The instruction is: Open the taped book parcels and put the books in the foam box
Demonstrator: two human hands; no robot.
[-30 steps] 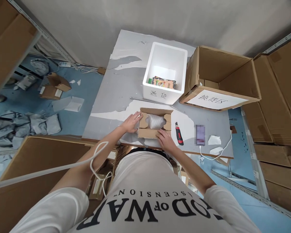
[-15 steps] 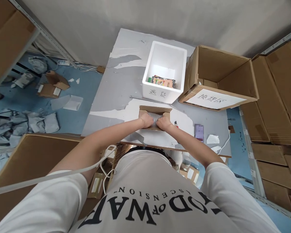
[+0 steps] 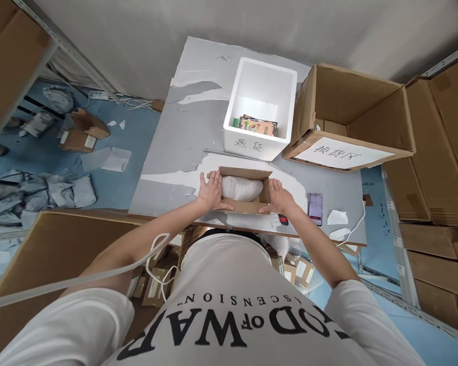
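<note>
A small open cardboard box sits near the front edge of the table, and inside it lies a long, rounded item in pale wrapping. What the wrapping covers cannot be seen. Against the box's left end rests my left hand, fingers spread and thumb along the front side. My right hand lies against the right end with its fingers stretched out, thumb at the front corner. Close to my right wrist is a small red and black object, partly covered by the arm.
Behind the box stand a white foam box holding colourful packages and a large labelled carton. A phone and paper scraps lie to the right on the table. A white cable crosses over my left arm.
My closed hands have come up off the wrapped item and moved apart to the box's two ends, fingers now extended. The wrapped item shows fully in the box.
</note>
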